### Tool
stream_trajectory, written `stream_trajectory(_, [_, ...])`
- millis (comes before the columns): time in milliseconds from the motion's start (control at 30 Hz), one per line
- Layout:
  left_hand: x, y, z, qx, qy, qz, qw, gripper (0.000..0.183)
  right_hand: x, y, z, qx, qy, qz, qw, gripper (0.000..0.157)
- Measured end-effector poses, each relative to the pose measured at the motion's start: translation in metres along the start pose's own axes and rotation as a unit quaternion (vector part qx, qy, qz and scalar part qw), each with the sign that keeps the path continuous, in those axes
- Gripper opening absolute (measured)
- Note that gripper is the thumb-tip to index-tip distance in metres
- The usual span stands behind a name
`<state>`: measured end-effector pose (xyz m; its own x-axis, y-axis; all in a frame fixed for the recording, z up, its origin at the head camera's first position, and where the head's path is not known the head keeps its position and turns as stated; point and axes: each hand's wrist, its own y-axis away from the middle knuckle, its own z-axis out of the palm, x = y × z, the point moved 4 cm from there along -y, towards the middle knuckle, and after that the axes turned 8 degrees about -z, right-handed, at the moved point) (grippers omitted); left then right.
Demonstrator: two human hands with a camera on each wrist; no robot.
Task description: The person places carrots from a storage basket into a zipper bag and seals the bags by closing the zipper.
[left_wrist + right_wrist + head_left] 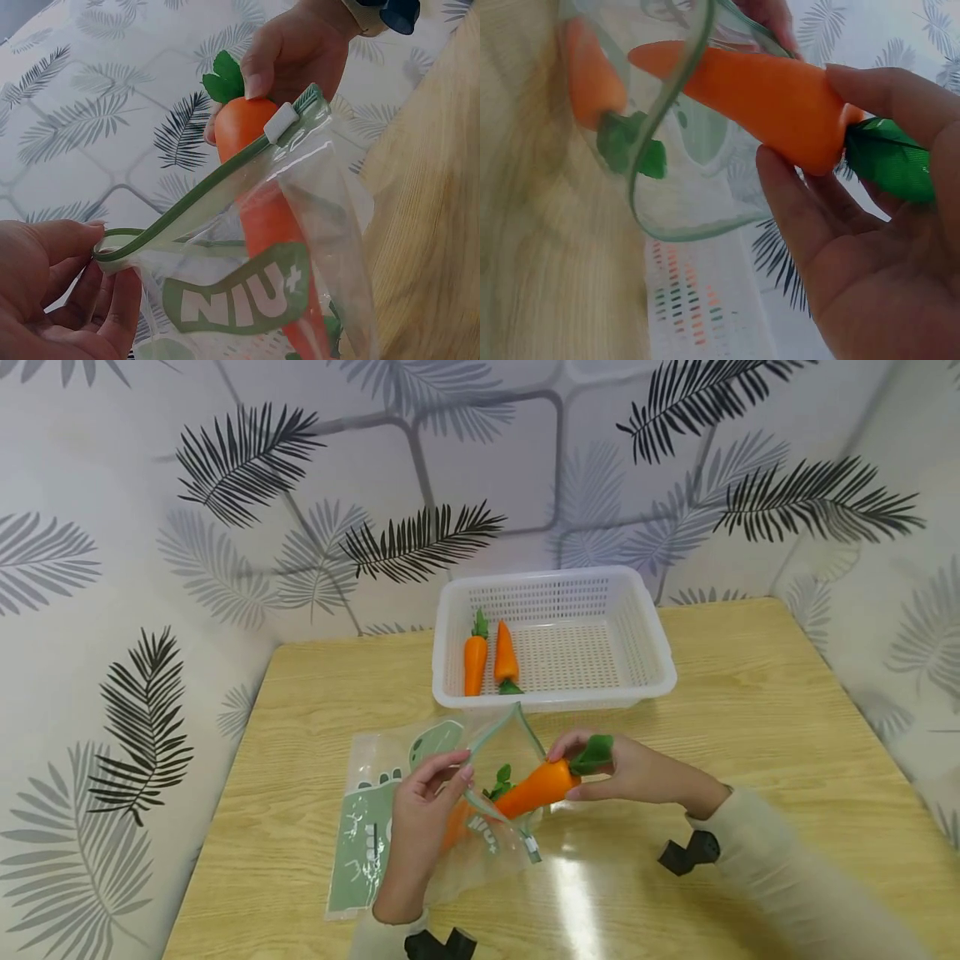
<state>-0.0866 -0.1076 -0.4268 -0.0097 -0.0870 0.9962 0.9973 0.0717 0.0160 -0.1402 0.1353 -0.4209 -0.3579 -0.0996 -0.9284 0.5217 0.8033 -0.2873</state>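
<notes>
My right hand [626, 770] grips an orange toy carrot [542, 787] near its leafy end. The carrot's tip points down to the left, inside the mouth of a clear zip bag [225, 225] with green trim and a white slider. My left hand [423, 827] pinches the bag's green rim, and the mouth stands wide apart. Another carrot [592, 75] with green leaves lies inside the bag, partly hidden in the head view by the left hand and the printed film. The bag bears green dinosaur art and "NIU+" lettering.
Behind the bag stands a white perforated plastic basket [637, 681]. Two carrots lie at its left side, one [475, 664] leaves up and one [506, 652] leaves down. Under everything is a wooden table [750, 693], with a leaf-patterned wall covering [487, 468] behind.
</notes>
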Motion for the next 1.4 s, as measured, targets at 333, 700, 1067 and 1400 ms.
stream_trajectory(333, [0.001,0.001,0.003,-0.005,0.004,-0.002,1.0,0.024,-0.006,-0.011,0.022,-0.023,0.051,0.027,0.998,0.036])
stream_trajectory(700, [0.0,0.001,0.007,-0.008,0.005,0.01,0.9999,0.024,0.016,-0.018,0.034,-0.039,0.07,0.076,0.994,0.036])
stream_trajectory(1067, [0.0,0.001,0.009,-0.013,0.01,0.017,0.9997,0.023,0.023,-0.026,0.045,-0.053,0.1,0.076,0.991,0.038])
stream_trajectory(1400, [0.001,0.002,0.012,-0.016,0.013,0.007,0.9998,0.024,0.032,-0.035,0.053,-0.091,0.118,0.094,0.984,0.035])
